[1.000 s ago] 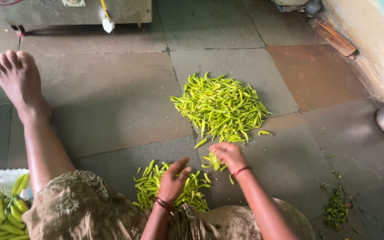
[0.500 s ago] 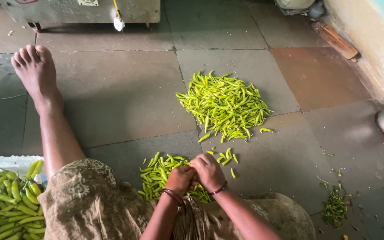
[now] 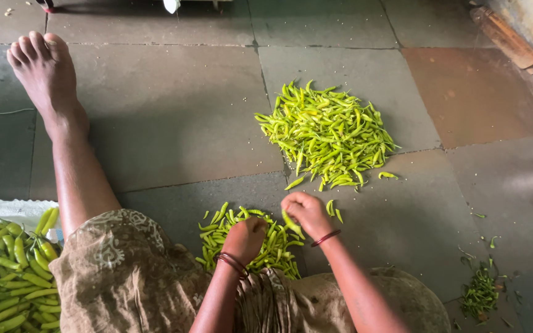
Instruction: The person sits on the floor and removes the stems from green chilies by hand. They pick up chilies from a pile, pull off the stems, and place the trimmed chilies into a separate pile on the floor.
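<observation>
At far left, a white sack [image 3: 7, 209] lying open on the stone floor [image 3: 174, 123], heaped with green chillies [image 3: 4, 271]. Beside it, a bare leg stretched out over the tiles, foot [image 3: 44, 68] pointing away, patterned brown cloth [image 3: 124, 271] over the knee. Near the middle, left hand [image 3: 246, 237] curled into a loose fist, knuckles down, resting on the near pile of chillies [image 3: 242, 237]; whether any pod sits inside the fist, cannot tell. Dark bangles at that wrist. Just to the right, right hand [image 3: 306, 213] closed, pinching one green chilli [image 3: 291, 223] between thumb and fingers, forearm angled in from lower right, red bangle [image 3: 326, 237] on the wrist. Beyond the hands, a larger heap of chillies [image 3: 325, 132] apart on the floor. Farther right, a small dark scatter of stems [image 3: 479, 293]. At top right, a wooden block [image 3: 504, 37] by the wall.
</observation>
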